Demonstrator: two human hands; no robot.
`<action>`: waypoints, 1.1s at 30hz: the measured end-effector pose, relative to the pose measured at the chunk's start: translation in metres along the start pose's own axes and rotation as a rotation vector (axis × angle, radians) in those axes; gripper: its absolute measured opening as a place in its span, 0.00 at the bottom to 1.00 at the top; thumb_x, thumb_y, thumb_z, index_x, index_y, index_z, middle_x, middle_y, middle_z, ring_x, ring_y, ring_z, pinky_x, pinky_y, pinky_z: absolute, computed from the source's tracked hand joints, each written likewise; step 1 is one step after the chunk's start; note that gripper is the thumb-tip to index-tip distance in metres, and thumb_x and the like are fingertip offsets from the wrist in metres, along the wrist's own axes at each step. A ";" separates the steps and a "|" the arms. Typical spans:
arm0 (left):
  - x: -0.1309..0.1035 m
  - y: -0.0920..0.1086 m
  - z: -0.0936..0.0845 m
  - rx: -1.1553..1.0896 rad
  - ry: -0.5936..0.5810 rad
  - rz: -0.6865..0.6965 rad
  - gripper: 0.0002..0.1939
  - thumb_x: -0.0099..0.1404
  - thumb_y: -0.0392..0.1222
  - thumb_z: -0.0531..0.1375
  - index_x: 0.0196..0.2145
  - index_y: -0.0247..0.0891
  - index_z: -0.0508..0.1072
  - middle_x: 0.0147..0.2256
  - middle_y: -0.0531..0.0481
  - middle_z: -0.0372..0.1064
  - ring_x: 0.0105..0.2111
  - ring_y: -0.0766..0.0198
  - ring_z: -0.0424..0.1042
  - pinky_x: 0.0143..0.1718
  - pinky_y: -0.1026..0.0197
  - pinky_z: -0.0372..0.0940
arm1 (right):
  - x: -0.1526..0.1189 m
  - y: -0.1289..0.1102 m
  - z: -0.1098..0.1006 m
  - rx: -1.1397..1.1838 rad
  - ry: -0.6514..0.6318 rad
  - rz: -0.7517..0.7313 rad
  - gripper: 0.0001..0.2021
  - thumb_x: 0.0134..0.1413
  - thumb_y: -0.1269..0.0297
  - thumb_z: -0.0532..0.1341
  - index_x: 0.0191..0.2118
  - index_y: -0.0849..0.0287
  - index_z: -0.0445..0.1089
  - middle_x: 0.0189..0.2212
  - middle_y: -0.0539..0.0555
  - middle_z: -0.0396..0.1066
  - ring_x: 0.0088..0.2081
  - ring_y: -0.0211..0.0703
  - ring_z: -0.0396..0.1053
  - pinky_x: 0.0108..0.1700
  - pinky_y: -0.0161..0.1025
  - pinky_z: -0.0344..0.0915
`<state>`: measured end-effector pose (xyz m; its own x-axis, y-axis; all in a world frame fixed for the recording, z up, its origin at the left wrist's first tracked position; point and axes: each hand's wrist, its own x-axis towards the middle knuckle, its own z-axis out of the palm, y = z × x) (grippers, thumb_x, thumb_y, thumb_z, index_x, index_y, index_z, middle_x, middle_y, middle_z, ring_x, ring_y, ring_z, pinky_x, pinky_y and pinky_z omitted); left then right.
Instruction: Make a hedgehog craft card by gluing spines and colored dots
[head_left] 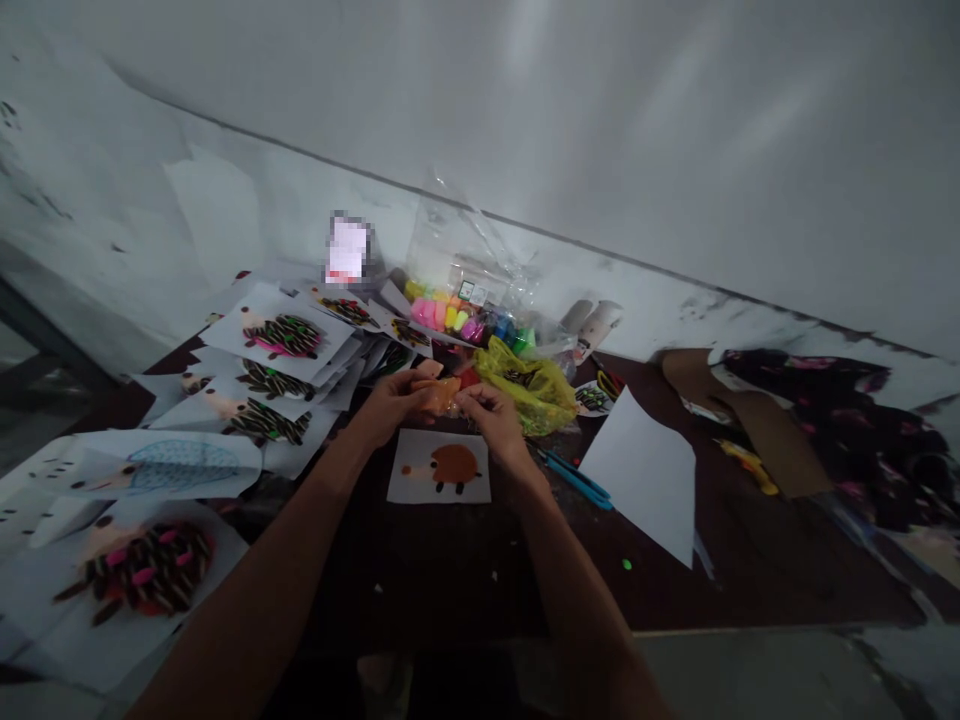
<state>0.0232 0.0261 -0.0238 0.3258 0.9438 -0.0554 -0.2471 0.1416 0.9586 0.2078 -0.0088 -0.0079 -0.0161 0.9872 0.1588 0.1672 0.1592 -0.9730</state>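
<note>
My left hand [396, 402] is closed around a soft orange lump that looks like modelling clay [438, 394], partly in a clear wrapper. On the other side, the fingers of my right hand [491, 412] pinch the wrapper's edge. Just below both hands lies a small white card [399, 488] with a brown clay hedgehog [456, 464] on it, which has dark feet and a peach-coloured snout. A yellow plastic bag [536, 410] with dark bits inside sits beyond my right hand. The fingertips are small and partly hidden by the orange lump.
Stacked hedgehog pictures [281, 335] cover the left side. At the back stands a clear bag [480, 260] of colourful clay pieces. Blue scissors [576, 478] and a white sheet [645, 470] lie to the right, with a yellow cutter [750, 466] and dark patterned cloth [847, 420] farther over.
</note>
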 end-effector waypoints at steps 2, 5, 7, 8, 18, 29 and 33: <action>-0.001 0.002 0.001 0.017 0.025 -0.010 0.26 0.44 0.53 0.74 0.36 0.35 0.75 0.31 0.51 0.75 0.26 0.63 0.75 0.22 0.64 0.70 | -0.002 0.000 0.001 -0.006 -0.004 0.006 0.15 0.50 0.49 0.67 0.28 0.56 0.72 0.23 0.48 0.70 0.26 0.38 0.65 0.31 0.35 0.63; -0.003 0.003 0.002 0.026 0.036 -0.004 0.26 0.44 0.51 0.74 0.38 0.35 0.76 0.32 0.51 0.75 0.24 0.65 0.73 0.19 0.66 0.67 | -0.004 0.000 0.001 -0.011 -0.022 0.003 0.13 0.50 0.51 0.67 0.29 0.56 0.73 0.23 0.48 0.70 0.27 0.38 0.65 0.32 0.35 0.64; -0.004 0.003 0.003 0.024 0.038 0.000 0.26 0.45 0.49 0.73 0.40 0.35 0.77 0.34 0.50 0.76 0.23 0.66 0.73 0.19 0.66 0.67 | -0.004 0.001 0.000 -0.001 -0.051 0.008 0.11 0.48 0.54 0.67 0.31 0.57 0.74 0.25 0.48 0.71 0.28 0.38 0.67 0.32 0.35 0.64; -0.004 0.002 0.003 0.026 0.035 -0.001 0.25 0.46 0.49 0.73 0.41 0.35 0.77 0.35 0.49 0.77 0.23 0.66 0.73 0.19 0.66 0.67 | -0.004 0.001 -0.001 0.004 -0.073 0.015 0.11 0.48 0.55 0.67 0.31 0.57 0.74 0.26 0.48 0.72 0.29 0.38 0.68 0.33 0.35 0.64; -0.003 0.000 0.004 0.054 0.001 -0.002 0.23 0.47 0.50 0.71 0.38 0.35 0.77 0.33 0.50 0.76 0.26 0.65 0.73 0.24 0.65 0.70 | -0.007 -0.003 -0.003 0.009 -0.089 0.066 0.14 0.51 0.50 0.67 0.29 0.56 0.73 0.26 0.50 0.75 0.26 0.36 0.65 0.30 0.33 0.63; -0.004 0.004 0.005 0.091 -0.026 -0.024 0.18 0.49 0.50 0.69 0.33 0.35 0.75 0.26 0.52 0.73 0.21 0.66 0.70 0.18 0.67 0.65 | -0.008 0.002 0.000 -0.105 -0.084 -0.017 0.11 0.53 0.56 0.65 0.28 0.57 0.72 0.25 0.49 0.73 0.28 0.38 0.67 0.33 0.34 0.65; -0.004 0.002 0.002 0.148 -0.071 -0.012 0.15 0.51 0.49 0.68 0.32 0.35 0.76 0.23 0.53 0.72 0.19 0.66 0.69 0.16 0.67 0.62 | -0.011 0.003 0.004 -0.190 -0.033 -0.079 0.13 0.49 0.63 0.67 0.43 0.56 0.75 0.34 0.50 0.76 0.33 0.39 0.72 0.38 0.36 0.68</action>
<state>0.0234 0.0220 -0.0207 0.3925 0.9183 -0.0520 -0.1077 0.1021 0.9889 0.2041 -0.0195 -0.0137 -0.0678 0.9721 0.2245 0.3467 0.2340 -0.9083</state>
